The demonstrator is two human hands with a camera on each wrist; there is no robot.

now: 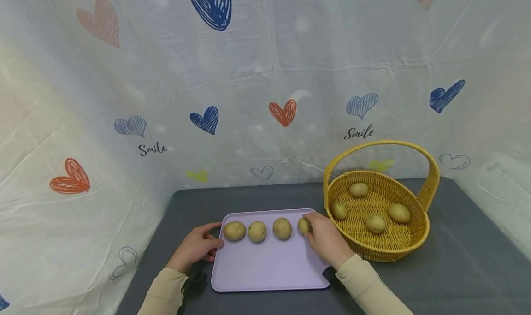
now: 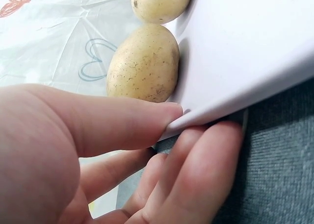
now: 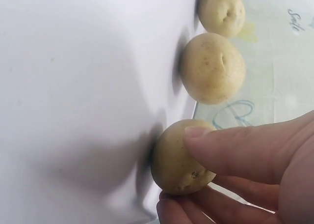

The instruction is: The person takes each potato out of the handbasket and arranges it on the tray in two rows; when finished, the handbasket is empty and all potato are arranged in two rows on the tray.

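A lilac tray (image 1: 269,264) lies on the dark grey table, with several potatoes in a row along its far side. My left hand (image 1: 213,241) pinches the tray's left edge: in the left wrist view the thumb (image 2: 122,121) lies on top of the tray (image 2: 245,47) and the fingers curl beneath it, next to the leftmost potato (image 2: 143,63). My right hand (image 1: 311,227) grips the rightmost potato (image 1: 304,225) at the tray's far right corner. In the right wrist view thumb and fingers curl round that potato (image 3: 174,160), which touches the tray (image 3: 73,86).
A yellow wicker basket (image 1: 415,241) with a hoop handle stands right of the tray and holds several potatoes (image 1: 375,223). A white sheet printed with hearts hangs behind and on both sides. Bare grey tabletop (image 1: 469,269) lies to the basket's right.
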